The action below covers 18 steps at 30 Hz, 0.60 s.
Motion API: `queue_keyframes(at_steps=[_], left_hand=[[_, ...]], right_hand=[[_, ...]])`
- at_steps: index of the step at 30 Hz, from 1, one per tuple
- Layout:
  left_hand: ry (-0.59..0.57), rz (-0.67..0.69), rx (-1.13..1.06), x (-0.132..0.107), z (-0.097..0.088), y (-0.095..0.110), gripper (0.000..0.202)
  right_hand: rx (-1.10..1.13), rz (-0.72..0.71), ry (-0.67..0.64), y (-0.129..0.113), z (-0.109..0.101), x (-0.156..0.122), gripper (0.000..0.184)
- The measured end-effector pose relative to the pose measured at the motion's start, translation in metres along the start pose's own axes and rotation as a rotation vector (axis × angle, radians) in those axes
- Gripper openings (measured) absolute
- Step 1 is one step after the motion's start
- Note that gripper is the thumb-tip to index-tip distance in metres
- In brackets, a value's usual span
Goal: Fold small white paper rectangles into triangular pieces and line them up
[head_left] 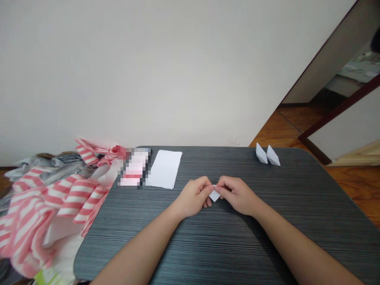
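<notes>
My left hand (pixel 194 196) and my right hand (pixel 237 194) meet at the middle of the dark striped table (pixel 208 245). Both pinch a small folded white paper piece (pixel 214 194) between their fingertips, just above the tabletop. Most of the paper is hidden by my fingers; only a small pointed corner shows. Both forearms reach in from the near edge.
A stack of white paper sheets (pixel 164 169) lies at the back left of the table, beside a blurred pink-and-white object (pixel 134 170). Two folded white paper shapes (pixel 267 155) stand at the back right. Pink-striped plastic bags (pixel 50 206) pile up off the left edge. A wooden floor lies right.
</notes>
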<state>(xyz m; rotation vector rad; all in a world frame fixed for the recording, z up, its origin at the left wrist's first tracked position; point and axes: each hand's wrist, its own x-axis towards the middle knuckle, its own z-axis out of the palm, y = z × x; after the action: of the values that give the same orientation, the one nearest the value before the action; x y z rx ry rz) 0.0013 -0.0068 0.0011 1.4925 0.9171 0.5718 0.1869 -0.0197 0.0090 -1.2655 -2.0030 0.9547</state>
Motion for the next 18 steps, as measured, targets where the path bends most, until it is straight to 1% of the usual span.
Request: queue_keyframes(at_steps=[9, 14, 18], left_hand=[[0.057, 0.028, -0.100, 0.001, 0.001, 0.000, 0.028], [0.155, 0.059, -0.200, 0.004, 0.001, -0.002, 0.025], [0.225, 0.085, -0.245, 0.005, 0.000, -0.004, 0.023]], right_hand=[[0.039, 0.004, 0.069, 0.004, 0.000, 0.001, 0.018], [0.111, -0.019, 0.176, 0.010, 0.000, 0.001, 0.013], [0.174, 0.034, 0.247, 0.015, 0.000, 0.000, 0.012]])
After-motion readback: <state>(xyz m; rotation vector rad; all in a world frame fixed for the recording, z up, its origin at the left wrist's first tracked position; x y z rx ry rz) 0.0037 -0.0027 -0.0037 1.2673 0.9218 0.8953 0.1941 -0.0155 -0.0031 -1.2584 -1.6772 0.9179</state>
